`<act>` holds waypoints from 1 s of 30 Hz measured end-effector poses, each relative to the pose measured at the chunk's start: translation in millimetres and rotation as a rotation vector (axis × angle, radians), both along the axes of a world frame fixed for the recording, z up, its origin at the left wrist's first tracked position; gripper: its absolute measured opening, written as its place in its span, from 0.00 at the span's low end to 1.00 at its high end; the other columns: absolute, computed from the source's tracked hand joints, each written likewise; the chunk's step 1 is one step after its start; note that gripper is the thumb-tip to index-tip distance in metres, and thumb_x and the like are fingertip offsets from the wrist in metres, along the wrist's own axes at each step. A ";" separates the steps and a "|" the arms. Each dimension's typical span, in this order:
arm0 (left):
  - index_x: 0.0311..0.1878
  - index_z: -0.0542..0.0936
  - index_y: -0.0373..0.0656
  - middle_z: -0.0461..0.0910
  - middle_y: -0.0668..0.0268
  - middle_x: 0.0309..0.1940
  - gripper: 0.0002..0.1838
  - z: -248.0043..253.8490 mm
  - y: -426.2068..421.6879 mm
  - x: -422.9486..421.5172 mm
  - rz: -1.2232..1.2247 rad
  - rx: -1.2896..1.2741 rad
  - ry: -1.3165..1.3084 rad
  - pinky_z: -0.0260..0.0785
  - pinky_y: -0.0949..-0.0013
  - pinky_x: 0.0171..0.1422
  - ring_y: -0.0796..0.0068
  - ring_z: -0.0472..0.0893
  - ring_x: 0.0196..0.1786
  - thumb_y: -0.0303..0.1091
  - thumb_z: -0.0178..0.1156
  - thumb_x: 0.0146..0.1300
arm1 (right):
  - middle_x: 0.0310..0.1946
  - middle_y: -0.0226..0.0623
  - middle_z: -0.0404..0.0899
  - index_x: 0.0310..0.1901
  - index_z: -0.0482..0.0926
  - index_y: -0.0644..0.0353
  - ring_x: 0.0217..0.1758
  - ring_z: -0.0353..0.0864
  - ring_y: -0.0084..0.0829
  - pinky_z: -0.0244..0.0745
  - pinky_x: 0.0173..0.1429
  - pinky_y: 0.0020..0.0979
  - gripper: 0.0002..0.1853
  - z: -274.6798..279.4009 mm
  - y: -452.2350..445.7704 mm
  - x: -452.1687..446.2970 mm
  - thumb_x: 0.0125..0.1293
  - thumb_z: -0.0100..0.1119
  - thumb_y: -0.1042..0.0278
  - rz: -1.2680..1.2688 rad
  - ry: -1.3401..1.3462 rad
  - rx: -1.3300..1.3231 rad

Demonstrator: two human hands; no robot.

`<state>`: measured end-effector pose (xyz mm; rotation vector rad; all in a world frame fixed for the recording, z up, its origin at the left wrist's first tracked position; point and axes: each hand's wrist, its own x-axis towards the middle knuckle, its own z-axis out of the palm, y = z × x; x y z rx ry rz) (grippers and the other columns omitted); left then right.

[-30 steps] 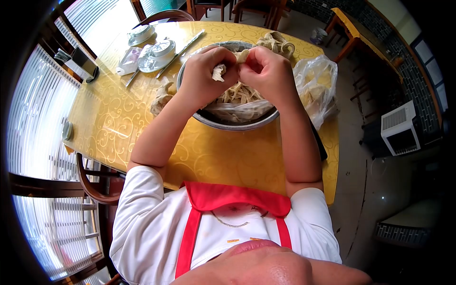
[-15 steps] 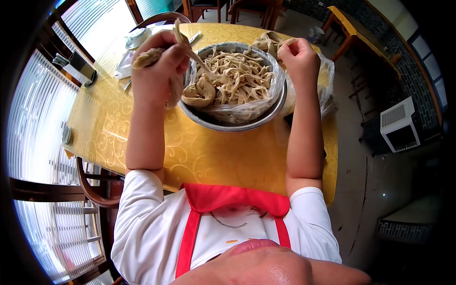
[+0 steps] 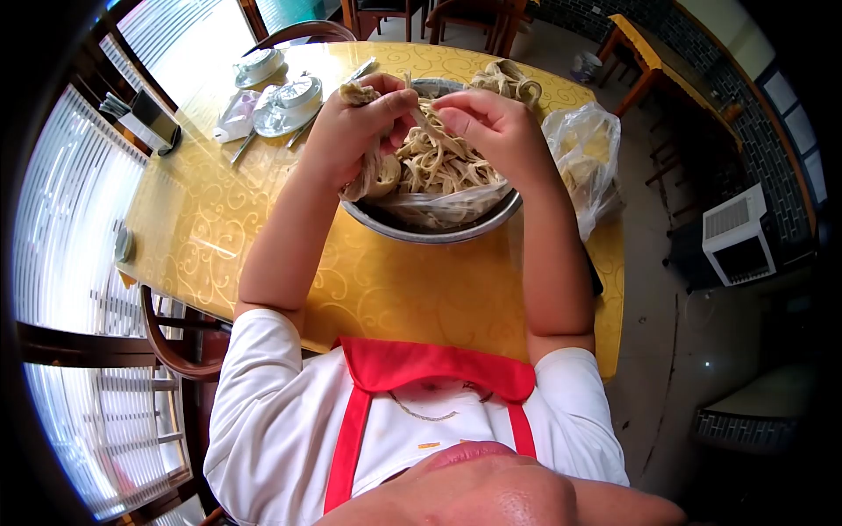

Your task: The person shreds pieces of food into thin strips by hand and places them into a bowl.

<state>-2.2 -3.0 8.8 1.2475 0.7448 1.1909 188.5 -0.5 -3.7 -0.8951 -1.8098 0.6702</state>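
Note:
Above the left part of a metal bowl [image 3: 438, 235] lined with a clear plastic bag, my left hand [image 3: 364, 127] is closed around a limp, beige, folded food strip [image 3: 370, 171]. Ends of it hang below my palm and stick out by the thumb. My right hand [image 3: 491, 127] is closer to the bowl's right side, thumb and fingers pinched near the strip's upper end; whether it grips that strip is hard to make out. Under both hands, a heap of torn beige strips [image 3: 447, 162] fills the bowl. A larger beige bundle [image 3: 507, 81] lies behind my right hand.
The bowl stands on a table with a yellow patterned cloth [image 3: 395, 289]. To the right sits a clear plastic bag [image 3: 583, 158] with beige pieces inside. Wrapped dishes [image 3: 289, 105] and chopsticks are at the back left, beside a dark utensil box [image 3: 145, 123].
My left hand has moved right over the bowl, still with the beige strip. My right hand has come left from the beige bundle, so both hands are now close together.

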 end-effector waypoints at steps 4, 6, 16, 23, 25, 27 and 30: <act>0.37 0.74 0.38 0.75 0.67 0.23 0.09 -0.7 0.4 -0.2 -0.005 -0.026 0.015 0.60 0.80 0.22 0.81 0.71 0.21 0.33 0.59 0.61 | 0.27 0.30 0.81 0.36 0.81 0.62 0.29 0.78 0.19 0.74 0.36 0.21 0.09 2.3 -7.9 -6.2 0.57 0.64 0.66 0.130 0.085 -0.075; 0.38 0.74 0.38 0.75 0.68 0.23 0.09 0.5 -1.7 1.7 -0.012 -0.031 0.045 0.61 0.80 0.23 0.81 0.72 0.22 0.33 0.61 0.59 | 0.26 0.31 0.81 0.36 0.81 0.63 0.29 0.78 0.18 0.73 0.35 0.20 0.09 1.4 -8.2 -8.4 0.56 0.64 0.68 0.148 0.157 -0.160; 0.35 0.77 0.35 0.77 0.67 0.26 0.06 -2.3 -8.5 2.2 0.041 0.140 0.182 0.71 0.79 0.31 0.81 0.77 0.28 0.25 0.63 0.55 | 0.21 0.29 0.78 0.31 0.80 0.65 0.24 0.75 0.15 0.69 0.29 0.18 0.05 10.4 -17.0 -10.8 0.55 0.61 0.73 0.019 0.146 -0.173; 0.31 0.78 0.36 0.78 0.68 0.25 0.05 8.4 -13.6 -3.0 0.057 0.172 0.312 0.71 0.79 0.32 0.82 0.78 0.27 0.25 0.64 0.52 | 0.27 0.33 0.79 0.37 0.78 0.71 0.29 0.80 0.22 0.75 0.32 0.20 0.05 4.2 -13.2 -10.2 0.60 0.57 0.79 0.006 0.181 -0.193; 0.30 0.78 0.36 0.78 0.67 0.24 0.04 7.4 -11.6 -4.4 0.026 0.211 0.325 0.70 0.79 0.31 0.82 0.77 0.25 0.25 0.63 0.51 | 0.27 0.34 0.79 0.37 0.78 0.71 0.29 0.79 0.21 0.75 0.33 0.20 0.05 9.3 -17.1 -11.8 0.60 0.58 0.78 0.004 0.161 -0.235; 0.29 0.79 0.36 0.78 0.67 0.23 0.04 5.4 -10.9 -4.3 0.031 0.262 0.338 0.70 0.78 0.31 0.82 0.77 0.24 0.25 0.63 0.50 | 0.27 0.34 0.79 0.37 0.78 0.70 0.28 0.79 0.21 0.75 0.33 0.20 0.05 7.9 -16.7 -10.8 0.61 0.58 0.78 0.006 0.146 -0.239; 0.29 0.79 0.37 0.79 0.68 0.22 0.04 3.6 -10.0 -2.4 0.045 0.323 0.396 0.70 0.78 0.32 0.83 0.77 0.23 0.25 0.63 0.49 | 0.27 0.34 0.79 0.37 0.77 0.70 0.28 0.79 0.21 0.75 0.33 0.21 0.06 7.3 -15.3 -9.1 0.61 0.58 0.77 -0.002 0.112 -0.243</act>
